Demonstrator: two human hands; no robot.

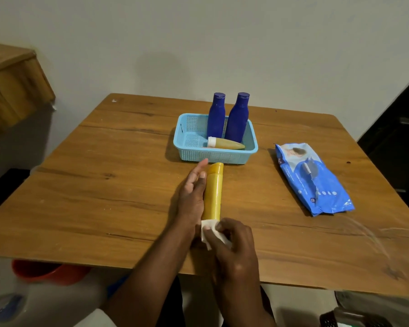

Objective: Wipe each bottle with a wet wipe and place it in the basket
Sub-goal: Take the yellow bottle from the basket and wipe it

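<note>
Wooden table [118, 185] fills most of the view, its far edge against a pale wall. On its right side lies a blue wet-wipe pack [313, 179], well apart from the rest. Near the far middle sits a light blue plastic basket [222, 156] holding two dark blue bottles [227, 119] standing upright side by side, with a small yellowish bottle with a white cap [224, 143] lying in front of them. Just before the basket, a yellow bottle [213, 192] is held lengthwise, cap end toward the basket. The left hand [193, 192] lies along its left side, fingers nearly straight, supporting it. The right hand [234, 249] pinches a white wet wipe [209, 230] against the bottle's near end.
</note>
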